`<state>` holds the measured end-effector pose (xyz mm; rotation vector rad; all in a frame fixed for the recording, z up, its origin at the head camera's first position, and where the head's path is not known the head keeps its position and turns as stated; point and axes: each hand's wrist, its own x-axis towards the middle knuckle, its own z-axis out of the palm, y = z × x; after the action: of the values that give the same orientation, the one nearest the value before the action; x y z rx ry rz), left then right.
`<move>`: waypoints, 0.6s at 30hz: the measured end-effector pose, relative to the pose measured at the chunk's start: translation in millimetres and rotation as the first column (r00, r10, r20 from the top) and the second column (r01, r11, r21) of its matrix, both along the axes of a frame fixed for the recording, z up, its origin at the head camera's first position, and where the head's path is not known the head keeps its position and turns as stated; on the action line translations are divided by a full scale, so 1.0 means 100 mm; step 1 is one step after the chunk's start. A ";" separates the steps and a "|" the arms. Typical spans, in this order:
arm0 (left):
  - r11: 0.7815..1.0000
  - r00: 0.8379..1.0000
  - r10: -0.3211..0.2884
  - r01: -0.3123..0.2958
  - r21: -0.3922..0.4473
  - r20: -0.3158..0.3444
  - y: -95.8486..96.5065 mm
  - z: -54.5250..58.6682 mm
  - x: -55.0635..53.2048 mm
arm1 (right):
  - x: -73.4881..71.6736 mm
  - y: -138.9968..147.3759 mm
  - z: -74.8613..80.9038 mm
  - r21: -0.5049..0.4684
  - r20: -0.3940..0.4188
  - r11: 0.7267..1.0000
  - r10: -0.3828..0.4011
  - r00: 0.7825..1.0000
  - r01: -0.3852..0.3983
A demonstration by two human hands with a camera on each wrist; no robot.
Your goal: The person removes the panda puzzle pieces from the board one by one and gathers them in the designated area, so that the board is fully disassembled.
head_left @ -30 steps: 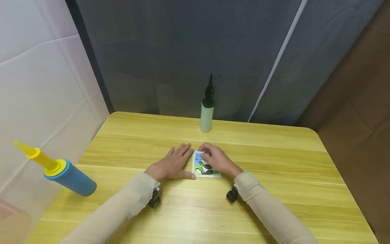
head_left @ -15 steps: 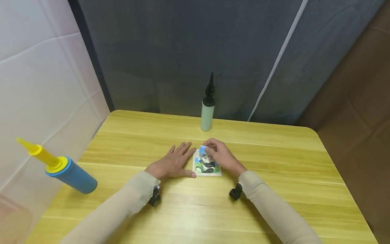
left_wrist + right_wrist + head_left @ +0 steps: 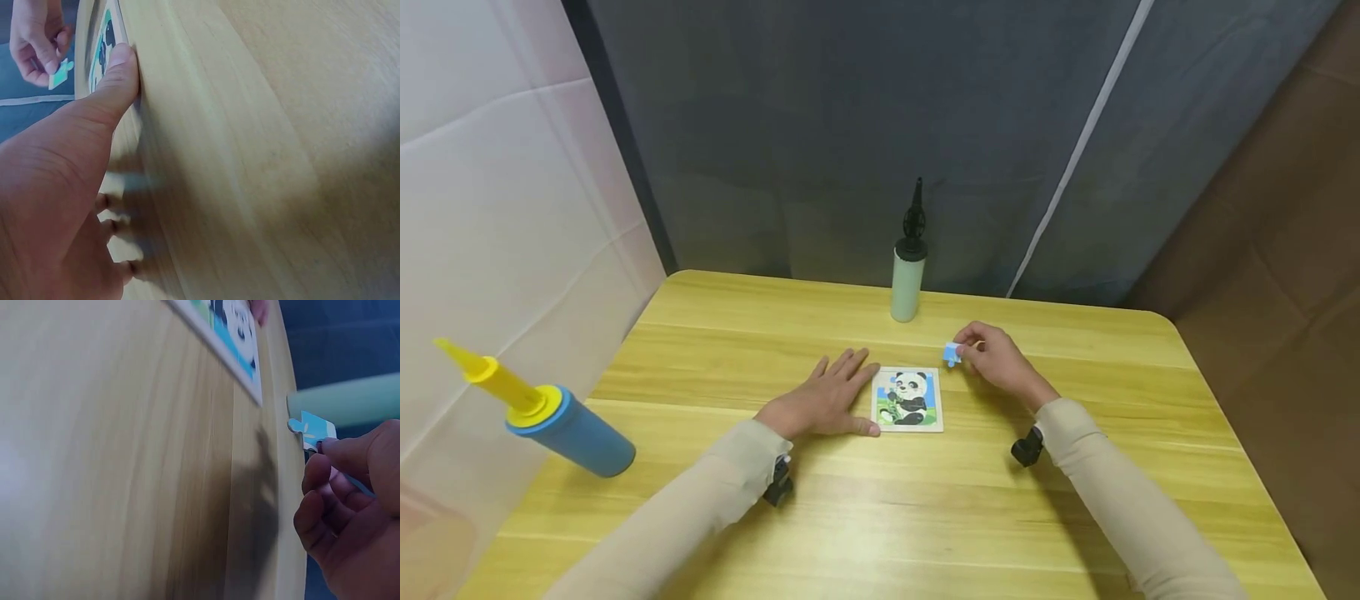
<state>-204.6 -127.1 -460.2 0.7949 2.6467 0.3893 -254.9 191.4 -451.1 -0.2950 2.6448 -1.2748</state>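
A small square panda jigsaw puzzle (image 3: 913, 408) lies in its pale frame at the middle of the table. Its upper left corner shows a bare pale patch. My left hand (image 3: 827, 402) lies with fingers spread on the table, thumb and index fingertip at the puzzle's left edge. Between the thumb and fingers of my right hand (image 3: 997, 360) is a blue jigsaw piece (image 3: 951, 354), held beyond the puzzle's upper right corner. In the right wrist view that jigsaw piece (image 3: 314, 429) shows a rounded knob and sits above the table, with its shadow below.
A pale green hand pump (image 3: 907, 283) with a black nozzle stands upright near the table's back edge. On the left stands a blue hand pump (image 3: 583, 437) with a yellow top. Behind the wooden table (image 3: 880, 525) hangs a dark grey curtain (image 3: 790, 150).
My right hand has lifted the blue jigsaw piece out of the puzzle's upper left corner and carried it to the right, past the frame. My left hand stays in place.
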 end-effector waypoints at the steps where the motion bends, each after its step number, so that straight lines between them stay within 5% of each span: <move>1: 1.000 1.000 -0.003 0.003 0.003 -0.001 0.00 0.00 0.01 | -0.01 0.04 -0.01 0.014 0.001 1.000 -0.006 1.000 0.006; 18: 0.999 1.000 -0.014 0.013 0.029 0.013 0.04 0.01 0.04 | -0.14 0.21 -0.18 0.144 -0.014 0.990 -0.006 1.000 0.008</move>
<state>-200.9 -123.2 -458.9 0.8157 2.6273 0.4284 -269.0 212.1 -469.5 -0.2729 2.7336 -1.0802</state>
